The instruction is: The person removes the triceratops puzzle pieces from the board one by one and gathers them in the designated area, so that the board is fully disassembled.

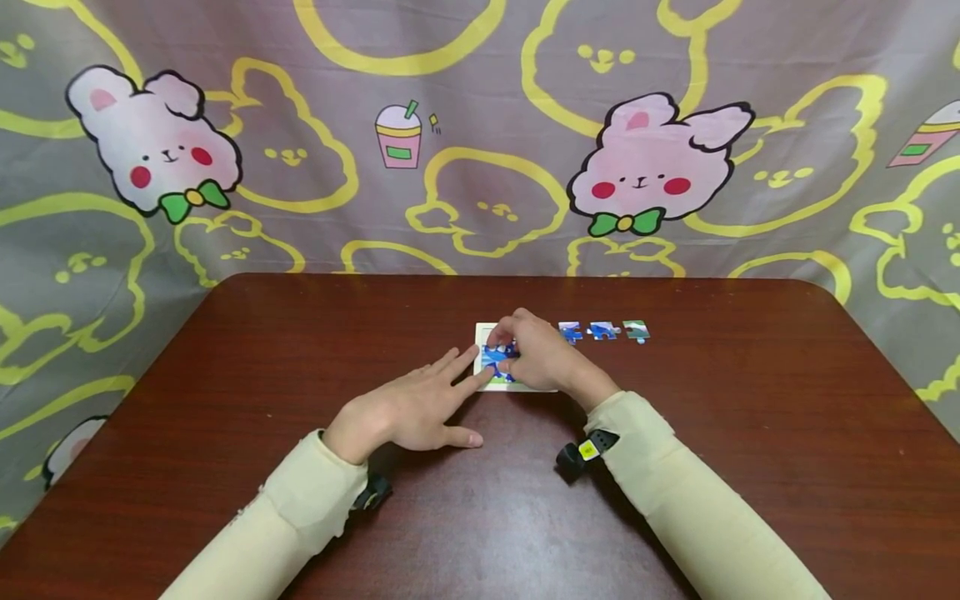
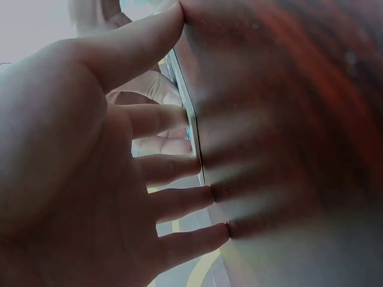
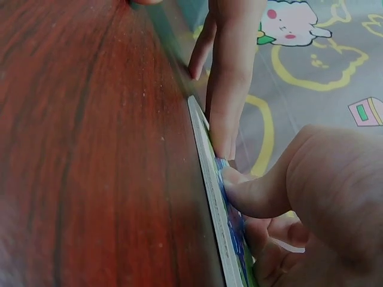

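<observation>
A small jigsaw puzzle in a white-bordered frame [image 1: 487, 386] lies flat on the table, its picture [image 1: 498, 354] mostly blue. My left hand [image 1: 420, 408] is spread with straight fingers. In the left wrist view, fingertips [image 2: 190, 164] of that hand touch down by the frame's edge. My right hand [image 1: 542, 350] bends over the puzzle, thumb and fingers pinching at a puzzle piece there. The right wrist view has its thumb [image 3: 248, 194] down on the blue picture. The right hand hides much of the frame's right side and most of the piece.
Three loose puzzle pieces stand in a row right of the frame: one blue [image 1: 570, 332], one blue and white [image 1: 602, 331], one greenish [image 1: 636, 330]. The brown table [image 1: 300, 358] ends at a patterned curtain [image 1: 480, 100] behind.
</observation>
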{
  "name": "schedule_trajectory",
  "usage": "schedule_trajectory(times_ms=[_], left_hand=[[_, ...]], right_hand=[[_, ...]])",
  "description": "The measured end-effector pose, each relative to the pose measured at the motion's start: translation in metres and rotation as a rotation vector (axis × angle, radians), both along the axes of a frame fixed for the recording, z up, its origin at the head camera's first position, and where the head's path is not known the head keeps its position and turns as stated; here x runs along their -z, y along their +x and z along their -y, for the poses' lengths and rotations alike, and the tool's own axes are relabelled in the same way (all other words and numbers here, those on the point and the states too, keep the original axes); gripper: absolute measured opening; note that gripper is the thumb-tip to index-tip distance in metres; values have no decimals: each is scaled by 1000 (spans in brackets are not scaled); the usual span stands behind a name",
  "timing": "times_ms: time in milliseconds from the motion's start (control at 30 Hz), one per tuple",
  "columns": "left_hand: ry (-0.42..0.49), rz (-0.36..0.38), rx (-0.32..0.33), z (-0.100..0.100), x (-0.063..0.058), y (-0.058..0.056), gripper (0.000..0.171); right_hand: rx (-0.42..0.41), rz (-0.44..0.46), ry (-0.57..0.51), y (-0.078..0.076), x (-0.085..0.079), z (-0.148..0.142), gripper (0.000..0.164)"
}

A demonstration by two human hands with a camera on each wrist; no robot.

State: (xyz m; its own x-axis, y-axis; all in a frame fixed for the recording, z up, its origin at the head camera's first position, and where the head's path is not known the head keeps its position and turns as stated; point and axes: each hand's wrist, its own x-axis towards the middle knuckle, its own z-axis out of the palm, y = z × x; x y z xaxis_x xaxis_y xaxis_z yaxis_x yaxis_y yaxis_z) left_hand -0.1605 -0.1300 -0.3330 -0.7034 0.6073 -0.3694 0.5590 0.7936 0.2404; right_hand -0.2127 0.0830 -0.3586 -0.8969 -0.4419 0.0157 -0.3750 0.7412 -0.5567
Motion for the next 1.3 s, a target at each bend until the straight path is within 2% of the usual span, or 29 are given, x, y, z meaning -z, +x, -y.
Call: schedule_trajectory(times_ms=[467, 933, 1300], left_hand=[[14, -7, 7, 0, 0, 0, 89], [16, 2, 2, 1, -2, 1, 89], [9, 9, 7, -1, -2, 0, 88]], right_hand=[[-23, -27, 41, 1, -1, 2, 26], [-3, -28, -33, 2, -2, 5, 27], [15, -19, -9, 4, -4, 3, 28]])
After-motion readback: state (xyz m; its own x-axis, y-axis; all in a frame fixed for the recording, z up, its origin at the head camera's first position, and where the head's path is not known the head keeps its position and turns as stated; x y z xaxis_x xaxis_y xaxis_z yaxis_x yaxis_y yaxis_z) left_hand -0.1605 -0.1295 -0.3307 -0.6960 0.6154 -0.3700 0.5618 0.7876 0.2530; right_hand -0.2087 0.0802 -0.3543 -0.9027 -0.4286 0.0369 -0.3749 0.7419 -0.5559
